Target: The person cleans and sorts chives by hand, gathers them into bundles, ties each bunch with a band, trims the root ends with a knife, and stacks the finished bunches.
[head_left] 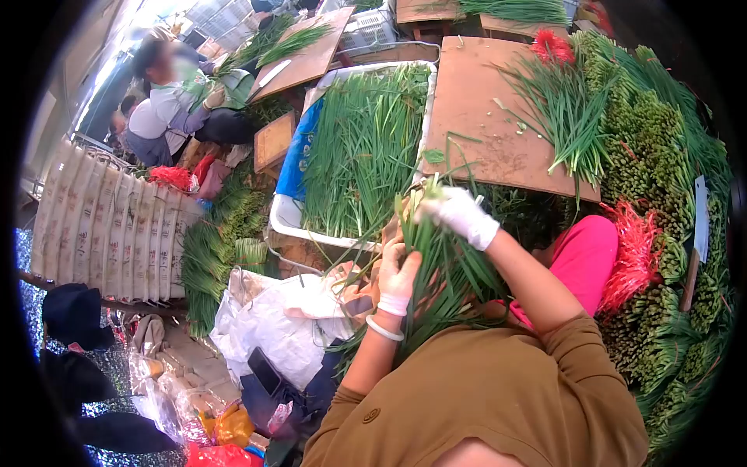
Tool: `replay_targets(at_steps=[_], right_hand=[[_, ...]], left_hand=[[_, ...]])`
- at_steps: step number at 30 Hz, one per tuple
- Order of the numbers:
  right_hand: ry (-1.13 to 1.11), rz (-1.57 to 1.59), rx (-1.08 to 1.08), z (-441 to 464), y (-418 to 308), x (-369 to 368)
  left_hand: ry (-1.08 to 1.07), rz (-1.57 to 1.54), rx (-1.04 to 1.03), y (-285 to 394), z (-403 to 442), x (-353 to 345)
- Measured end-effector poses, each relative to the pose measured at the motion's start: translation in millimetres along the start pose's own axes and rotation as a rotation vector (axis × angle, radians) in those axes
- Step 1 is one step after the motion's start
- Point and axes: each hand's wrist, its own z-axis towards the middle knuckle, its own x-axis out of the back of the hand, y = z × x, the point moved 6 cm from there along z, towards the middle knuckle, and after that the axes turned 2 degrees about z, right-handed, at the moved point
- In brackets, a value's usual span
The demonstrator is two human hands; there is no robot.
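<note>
Long flat green leaves, apparently garlic chives (450, 265), form a loose bunch upright in front of my body. My left hand (398, 272), with a white cuff and a pale bracelet at the wrist, is wrapped round the bunch on its left side. At the top, my right hand (461, 215) in a white glove has its fingers closed on the stem ends, slightly blurred. The leaves hang down between my forearms onto my lap. Just ahead is a white crate (282, 222) filled with more loose chives.
A wooden board (467, 109) carries a chive bundle (572, 117) and red ties (552, 47). At right, a cleaver (700, 218) lies on stacked bundles (646, 156) beside red strands (632, 257). A phone (264, 370) rests at lower left. Another person (183, 101) sits at the back left.
</note>
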Motion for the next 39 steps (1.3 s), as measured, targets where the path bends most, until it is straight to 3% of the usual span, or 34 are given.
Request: replay_targets(at_steps=[1,2,3,5,6,7,11,13,15,17,19,22,24,25,27,29,31,32,35,37,39], right_hand=[[0.071,-0.075,0.2,7,3,23],[0.17,0.263,0.128,13,17,51],[0.138,0.287,0.35,10,-1,80],[0.259,0.588,0.303,-4,-32,138],[0.361,0.524,0.18,-16,-39,165],[0.397,0.361,0.286,-23,-55,179],[0.225,-0.161,0.104,17,-29,139],[0.13,-0.228,-0.065,31,3,87],[0.055,-0.102,-0.161,56,41,49],[0.146,-0.045,0.119,71,46,31],[0.091,-0.04,-0.087,61,28,26],[0.277,-0.374,0.231,44,-20,78],[0.418,-0.231,0.295,11,-57,131],[0.487,-0.163,0.376,-3,-69,159],[0.631,0.084,0.321,-35,-85,200],[0.474,0.261,0.347,-54,-92,208],[0.374,0.227,0.293,-58,-88,189],[0.341,0.124,0.206,-57,-87,167],[0.106,-0.049,0.146,-42,-82,95],[-0.048,-0.06,0.065,-23,-56,59],[-0.043,-0.137,0.003,-6,-27,46]], left_hand=[[0.027,-0.151,0.106,-15,1,6],[0.036,-0.185,0.118,-11,2,6],[0.044,-0.222,0.129,-6,4,6],[0.035,-0.312,0.14,-13,8,8],[0.058,-0.336,0.132,-21,10,11],[0.081,-0.359,0.127,-26,9,12],[0.033,-0.032,0.035,-5,10,2],[0.025,0.021,-0.022,-9,9,1],[0.025,0.09,-0.1,-14,8,4],[0.038,-0.098,-0.002,-12,12,5],[0.039,-0.121,0.093,-14,20,10],[-0.067,0.039,0.086,-37,41,18],[-0.117,0.209,0.199,-51,51,28],[-0.116,0.17,0.218,-51,52,30],[-0.117,0.091,0.253,-46,54,29],[-0.061,0.041,0.271,-47,52,33],[-0.045,-0.317,0.319,-52,47,39],[0.078,-0.429,0.353,-69,43,49],[-0.024,-0.694,0.406,2,21,34],[-0.079,-0.76,0.357,2,20,34],[-0.135,-0.793,0.347,7,19,33]])
